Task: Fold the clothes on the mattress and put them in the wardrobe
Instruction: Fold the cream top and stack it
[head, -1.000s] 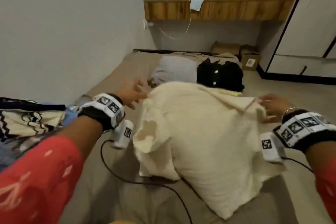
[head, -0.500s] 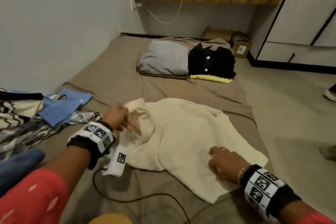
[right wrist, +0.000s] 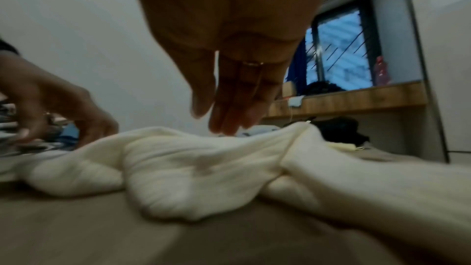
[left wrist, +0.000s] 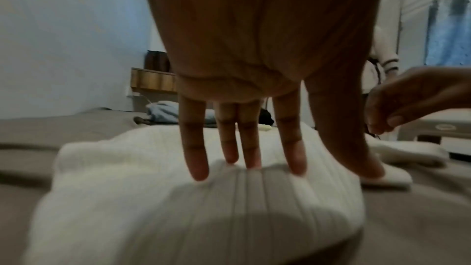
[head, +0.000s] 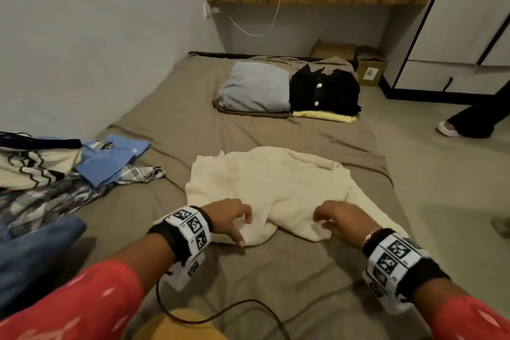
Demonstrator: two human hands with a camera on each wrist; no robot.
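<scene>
A cream ribbed sweater (head: 270, 188) lies spread and rumpled on the brown mattress (head: 171, 124) in front of me. My left hand (head: 244, 229) is at its near left edge. In the left wrist view that hand (left wrist: 247, 168) has straight fingers whose tips touch the knit (left wrist: 178, 209). My right hand (head: 317, 221) is at the near right edge. Seen from the right wrist, the right hand (right wrist: 224, 126) points down with fingers straight and close together, just over a bunched fold of the sweater (right wrist: 191, 168). Neither hand grips the cloth.
Folded grey (head: 256, 88), black (head: 325, 91) and yellow (head: 323, 116) clothes sit at the mattress's far end. An unfolded pile (head: 55, 174) lies at the left by the wall. The wardrobe (head: 469, 22) stands at the right, with another person's leg (head: 474, 119) before it. A cable (head: 220, 315) trails near me.
A second ago both hands held the sweater up by its top. It now lies on the mattress, and both hands have moved back to its near edge.
</scene>
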